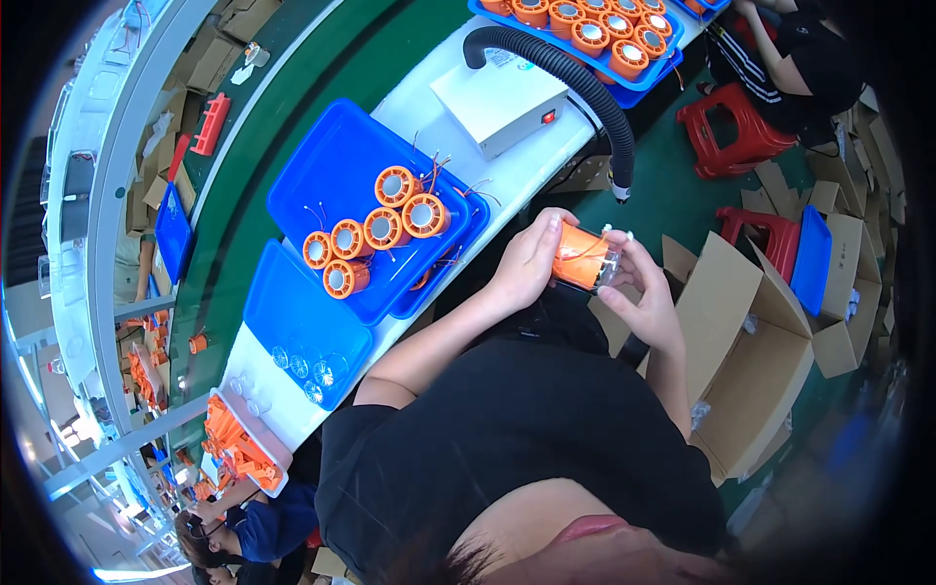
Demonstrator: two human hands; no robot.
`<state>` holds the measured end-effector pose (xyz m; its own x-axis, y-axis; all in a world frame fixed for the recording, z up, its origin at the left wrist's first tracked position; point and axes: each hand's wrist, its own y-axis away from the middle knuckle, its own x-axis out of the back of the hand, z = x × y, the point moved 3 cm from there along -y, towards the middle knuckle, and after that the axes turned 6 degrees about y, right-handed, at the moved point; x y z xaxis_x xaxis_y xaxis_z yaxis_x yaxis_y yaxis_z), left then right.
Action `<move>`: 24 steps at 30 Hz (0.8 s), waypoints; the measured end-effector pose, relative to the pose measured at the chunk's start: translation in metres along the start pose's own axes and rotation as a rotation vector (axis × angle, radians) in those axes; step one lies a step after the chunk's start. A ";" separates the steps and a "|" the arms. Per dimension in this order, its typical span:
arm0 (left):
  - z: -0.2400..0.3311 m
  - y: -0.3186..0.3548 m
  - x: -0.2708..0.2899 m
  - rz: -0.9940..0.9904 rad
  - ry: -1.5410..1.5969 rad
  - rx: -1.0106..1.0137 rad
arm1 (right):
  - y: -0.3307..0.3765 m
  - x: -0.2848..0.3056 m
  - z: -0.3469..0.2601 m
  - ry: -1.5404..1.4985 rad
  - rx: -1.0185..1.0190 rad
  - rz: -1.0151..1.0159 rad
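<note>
My left hand [527, 261] is wrapped round an orange cylindrical housing [579, 252], held off the table's edge in front of my body. Thin wires lie along the housing's side, and a clear plastic piece sits at its right end. The fingers and thumb of my right hand [645, 295] close round that clear end. On the table to the left, a blue tray [327, 146] carries several similar orange housings [382, 229] with silvery round centres and loose wires. Beside it, a second blue tray [283, 317] holds several clear plastic round pieces [323, 373].
A white box [499, 102] with a red switch stands beyond the trays, under a black flexible hose [609, 107]. Farther off is a tray of housings [592, 37]. Orange parts fill a white bin [280, 450]. Open cardboard boxes [726, 336] and red stools [731, 132] are at right; other people sit nearby.
</note>
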<state>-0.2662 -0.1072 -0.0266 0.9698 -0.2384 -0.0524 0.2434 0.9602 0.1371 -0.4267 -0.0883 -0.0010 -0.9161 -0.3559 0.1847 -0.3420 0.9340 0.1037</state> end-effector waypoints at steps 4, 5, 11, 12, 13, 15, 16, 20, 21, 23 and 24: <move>-0.001 -0.003 0.002 -0.013 0.008 0.032 | -0.003 -0.003 -0.002 0.071 0.064 -0.061; -0.002 -0.003 0.002 -0.013 0.007 0.032 | -0.004 -0.004 -0.001 0.063 0.070 -0.037; 0.004 -0.003 0.001 -0.020 -0.080 -0.144 | -0.008 -0.006 -0.003 -0.012 0.065 0.006; 0.006 -0.003 0.001 -0.026 -0.079 -0.143 | -0.009 -0.006 -0.003 -0.014 0.066 0.003; 0.007 -0.002 0.002 -0.023 -0.081 -0.142 | -0.009 -0.006 -0.003 -0.022 0.070 0.011; 0.008 -0.002 0.001 -0.029 -0.080 -0.165 | -0.009 -0.006 -0.003 -0.038 0.078 0.028; 0.009 -0.002 0.001 -0.032 -0.079 -0.176 | -0.010 -0.006 -0.003 -0.040 0.078 0.026; 0.005 -0.004 0.004 -0.036 -0.005 -0.152 | -0.013 -0.007 -0.008 0.021 0.098 0.022; 0.005 -0.005 0.004 -0.029 -0.003 -0.153 | -0.013 -0.008 -0.008 0.060 0.106 0.032; 0.005 -0.005 0.005 -0.045 -0.018 -0.154 | -0.012 -0.010 -0.009 0.136 0.123 0.052; 0.006 -0.006 0.006 -0.053 -0.025 -0.154 | -0.013 -0.010 -0.010 0.136 0.126 0.043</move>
<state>-0.2616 -0.1147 -0.0221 0.9562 -0.2911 -0.0304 0.2906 0.9566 -0.0186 -0.4109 -0.0967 0.0056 -0.8965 -0.3085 0.3180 -0.3343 0.9420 -0.0284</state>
